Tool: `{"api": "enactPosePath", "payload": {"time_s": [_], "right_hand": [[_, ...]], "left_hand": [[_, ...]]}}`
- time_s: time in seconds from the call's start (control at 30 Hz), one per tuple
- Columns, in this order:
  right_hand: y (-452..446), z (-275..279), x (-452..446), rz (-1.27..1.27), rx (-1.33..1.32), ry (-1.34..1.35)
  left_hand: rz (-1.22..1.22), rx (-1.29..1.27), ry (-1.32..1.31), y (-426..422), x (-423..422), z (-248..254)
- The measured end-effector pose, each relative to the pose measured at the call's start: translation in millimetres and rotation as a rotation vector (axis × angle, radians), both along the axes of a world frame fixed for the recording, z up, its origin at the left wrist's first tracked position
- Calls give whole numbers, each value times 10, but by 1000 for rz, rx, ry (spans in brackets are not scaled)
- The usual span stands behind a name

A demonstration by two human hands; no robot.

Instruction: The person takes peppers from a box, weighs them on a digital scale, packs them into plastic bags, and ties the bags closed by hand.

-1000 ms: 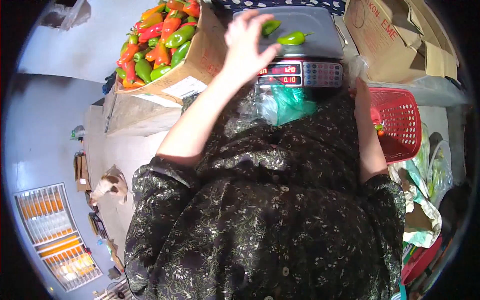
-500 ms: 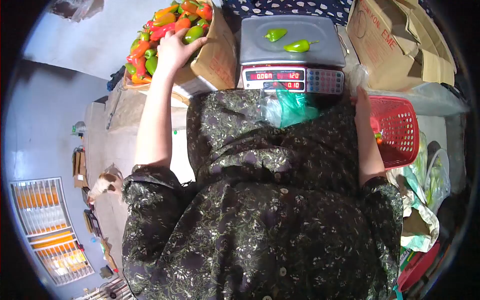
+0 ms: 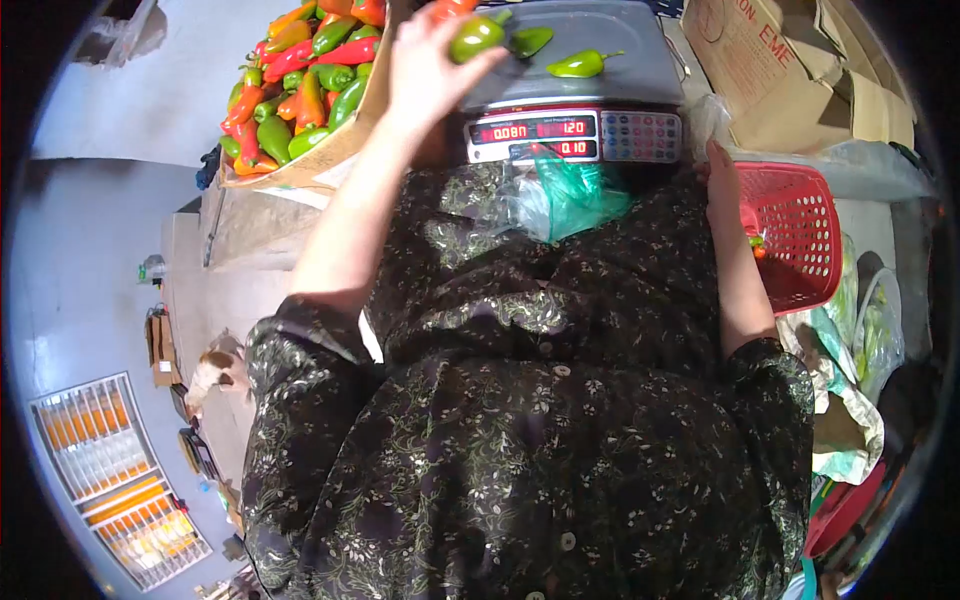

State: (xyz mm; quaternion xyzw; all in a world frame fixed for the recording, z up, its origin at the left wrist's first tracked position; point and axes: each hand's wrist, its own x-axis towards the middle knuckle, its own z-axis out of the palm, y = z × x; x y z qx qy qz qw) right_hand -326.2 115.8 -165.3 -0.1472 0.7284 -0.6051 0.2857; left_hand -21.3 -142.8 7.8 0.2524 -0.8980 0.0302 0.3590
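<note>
Biggest first: the open carton stands at upper right, and across from it the pepper box sits heaped with reds, oranges and greens. Between them lies the scale, and lower right, the red basket. The green plastic bag bunches just in front of the scale.

Now the action! Half a second ago the left hand was in among the heap; here it is, swung across to the scale's near-left corner, thumb and fingers closed round a held green pepper, a red pepper showing beside it. Over on the other side, the right hand is at the clear plastic, in front of the basket's edge; whether it grips, I cannot tell.

Two loose green peppers lie on the pan. Smallest of all, the red digits: 1.20 and 0.10, unchanged, so I judge the held pair isn't being weighed.
</note>
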Motion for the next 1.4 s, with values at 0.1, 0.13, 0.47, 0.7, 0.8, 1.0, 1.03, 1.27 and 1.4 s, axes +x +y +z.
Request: {"api": "enactPosePath", "payload": {"time_s": [0.1,0.13,0.47,0.7,0.8,1.0,1.03,1.27,1.4], "right_hand": [[24,8,39,-20,-23,-21],[35,6,38,-23,-38,-28],[9,42,94,18,-17,42],[30,15,57,16,-42,53],[56,-16,18,43,-29,44],[37,-107,-30,10,-26,27],[36,-79,-9,-2,-25,32],[43,-74,-1,-3,-37,44],[54,-108,-31,-5,-24,48]], "left_hand": [[136,195,-117,-68,-222,-543],[214,293,-146,-75,-271,-652],[362,479,-332,-66,-396,-1001],[218,439,-67,-60,-299,-794],[7,248,288,-70,-291,-459],[-317,495,732,1,-162,337],[-237,437,695,16,-108,399],[-160,332,665,161,51,444],[-243,414,732,130,145,466]]}}
